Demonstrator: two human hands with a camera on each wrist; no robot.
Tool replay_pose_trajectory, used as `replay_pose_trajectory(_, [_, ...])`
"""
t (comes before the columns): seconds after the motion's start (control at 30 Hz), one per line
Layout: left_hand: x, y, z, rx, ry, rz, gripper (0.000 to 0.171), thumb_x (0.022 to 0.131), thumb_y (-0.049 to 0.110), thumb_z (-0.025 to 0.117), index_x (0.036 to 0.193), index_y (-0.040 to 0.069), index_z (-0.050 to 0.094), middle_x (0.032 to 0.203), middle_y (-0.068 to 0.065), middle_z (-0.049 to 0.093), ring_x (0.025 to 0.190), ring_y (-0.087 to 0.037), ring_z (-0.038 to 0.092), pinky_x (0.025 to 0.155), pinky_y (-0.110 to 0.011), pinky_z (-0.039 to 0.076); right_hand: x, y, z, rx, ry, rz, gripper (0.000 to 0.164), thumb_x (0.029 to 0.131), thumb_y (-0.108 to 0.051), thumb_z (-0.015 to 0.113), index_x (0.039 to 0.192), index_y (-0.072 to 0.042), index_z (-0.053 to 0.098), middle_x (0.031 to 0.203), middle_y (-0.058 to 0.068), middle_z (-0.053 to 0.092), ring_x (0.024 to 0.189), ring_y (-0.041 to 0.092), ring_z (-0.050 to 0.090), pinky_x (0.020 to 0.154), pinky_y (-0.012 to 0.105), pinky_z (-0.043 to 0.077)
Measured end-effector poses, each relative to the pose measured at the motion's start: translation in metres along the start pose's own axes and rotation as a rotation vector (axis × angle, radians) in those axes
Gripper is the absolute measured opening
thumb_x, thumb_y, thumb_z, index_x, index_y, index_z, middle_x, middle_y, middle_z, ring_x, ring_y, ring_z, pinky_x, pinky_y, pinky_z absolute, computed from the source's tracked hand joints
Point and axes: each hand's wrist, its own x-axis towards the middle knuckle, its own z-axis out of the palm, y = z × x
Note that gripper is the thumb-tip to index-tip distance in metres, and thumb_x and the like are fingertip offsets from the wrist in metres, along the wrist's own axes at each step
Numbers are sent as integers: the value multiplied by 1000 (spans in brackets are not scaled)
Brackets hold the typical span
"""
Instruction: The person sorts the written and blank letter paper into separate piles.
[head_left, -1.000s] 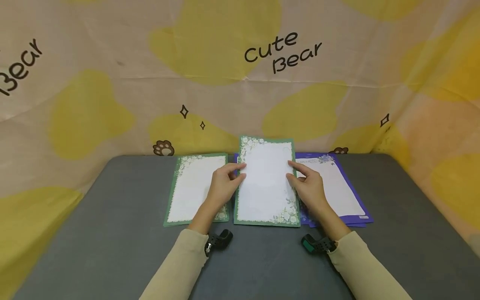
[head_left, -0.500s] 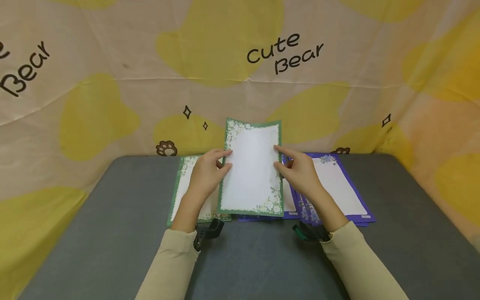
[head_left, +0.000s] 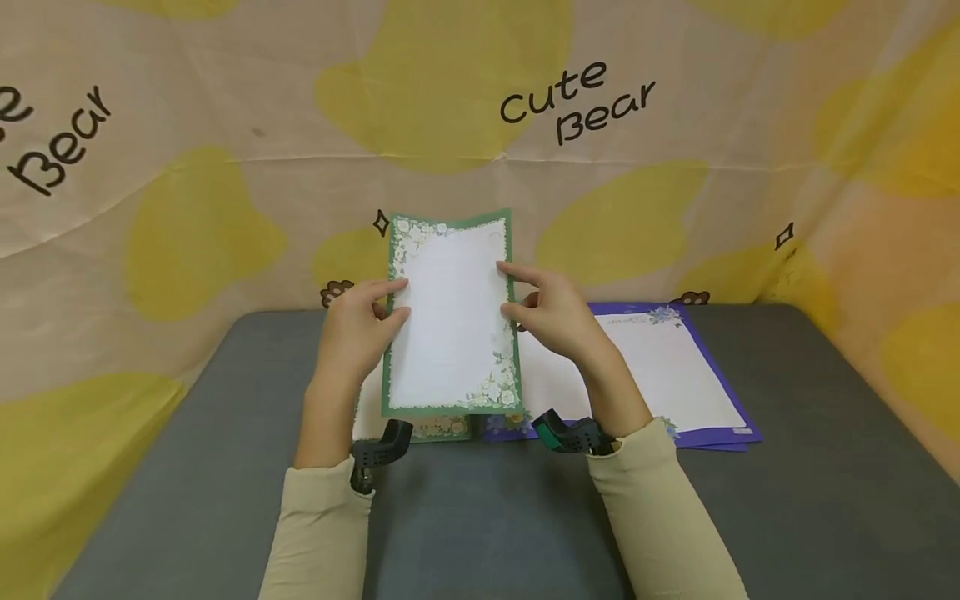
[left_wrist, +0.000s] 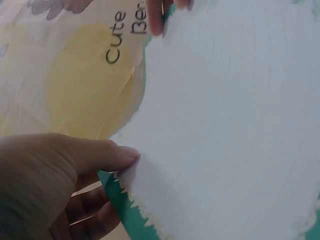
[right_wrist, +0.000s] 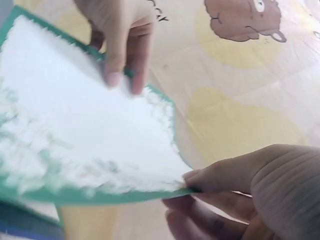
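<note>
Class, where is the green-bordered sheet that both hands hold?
In the head view, the held sheet is just left of centre, between the left hand and right hand, partly hiding another green-bordered sheet.

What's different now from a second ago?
The held green-bordered sheet has moved up and to the left, now in front of the other green-bordered sheet. The left hand and right hand moved with it, both pinching its edges as before; nothing was let go. The purple-bordered sheets stayed on the table.

Place: a draped work corner | Room type: I cannot determine it from my remote feed | Evidence: "Cute Bear" cloth (head_left: 600,187) hung behind the grey counter (head_left: 480,525)
</note>
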Motion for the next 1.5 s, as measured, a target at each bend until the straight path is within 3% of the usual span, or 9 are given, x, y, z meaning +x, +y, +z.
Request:
replay_pose_trajectory(0.1, [-2, -5, -7, 13, 10, -25, 40, 96, 12, 69, 136, 14, 67, 130, -12, 66, 77, -23, 52, 64, -33, 41, 2, -2, 8, 19, -31, -22, 60, 97, -9, 64, 152, -25, 48, 159, 2, 45, 85, 22, 69, 60, 29, 41])
replay_pose_trajectory(0.23, [-2, -6, -14, 16, 17, -21, 39, 95, 10, 69, 134, 12, 67, 104, -14, 66, 71, -23, 47, 61, -33, 38, 3, 1, 19, 19, -15, -42, 59, 97, -7, 63, 152, -24, 49, 160, 3, 44, 97, 24, 72, 68, 30, 48])
replay_pose_trajectory(0.5, [-1, -8, -17, 25, -28, -41, 39, 95, 9, 68, 134, 11, 67, 77, -9, 54, 61, -22, 40, 57, -32, 33, 7, 8, 33, -8, 31, -56, 58, 94, -6, 64, 150, -19, 52, 143, 11, 60, 63, 19, 57, 54, 28, 40])
replay_pose_trajectory(0.63, [-1, -14, -18, 30, -55, -72, 39, 96, 11, 68, 135, 11, 67, 58, -2, 39, 52, -19, 32, 51, -31, 29, 9, 12, 41, 2, 23, -55, 58, 94, -4, 64, 150, -17, 52, 143, 11, 61, 65, 16, 60, 54, 27, 42])
replay_pose_trajectory(0.87, [0, -24, -18, 54, -110, -143, 41, 96, 14, 67, 137, 13, 65, 62, -5, 45, 51, -20, 36, 49, -31, 32, 12, 19, 52, 47, 2, -7, 57, 95, -6, 64, 149, -19, 52, 151, 9, 54, 77, 23, 69, 63, 26, 51])
replay_pose_trajectory(1.07, [0, -34, -16, 51, -142, -206, 41, 97, 16, 67, 138, 14, 65, 65, -6, 52, 52, -20, 39, 50, -31, 35, 18, 29, 66, 73, 9, 37, 56, 94, -6, 65, 147, -18, 55, 145, 6, 59, 56, 17, 54, 53, 24, 42])
replay_pose_trajectory(1.17, [1, -41, -13, 52, -159, -229, 41, 97, 17, 66, 138, 15, 65, 63, -5, 51, 52, -19, 39, 49, -31, 35, 20, 36, 73, 74, 9, 51, 56, 93, -6, 65, 146, -20, 56, 102, 6, 70, 46, 14, 36, 47, 25, 31])
replay_pose_trajectory(1.3, [2, -50, -7, 60, -182, -254, 41, 97, 18, 66, 138, 16, 65, 60, -4, 53, 54, -19, 43, 49, -30, 36, 22, 43, 81, 62, -3, 71, 56, 94, -6, 64, 147, -20, 55, 53, 0, 40, 43, 12, 29, 44, 25, 28])
replay_pose_trajectory(1.5, [3, -61, 1, 49, -204, -278, 40, 97, 19, 66, 137, 16, 65, 93, -16, 71, 73, -25, 60, 56, -31, 43, 23, 53, 90, 46, 2, 93, 55, 93, -6, 64, 146, -17, 56, 49, -4, 36, 42, 12, 29, 45, 25, 30])
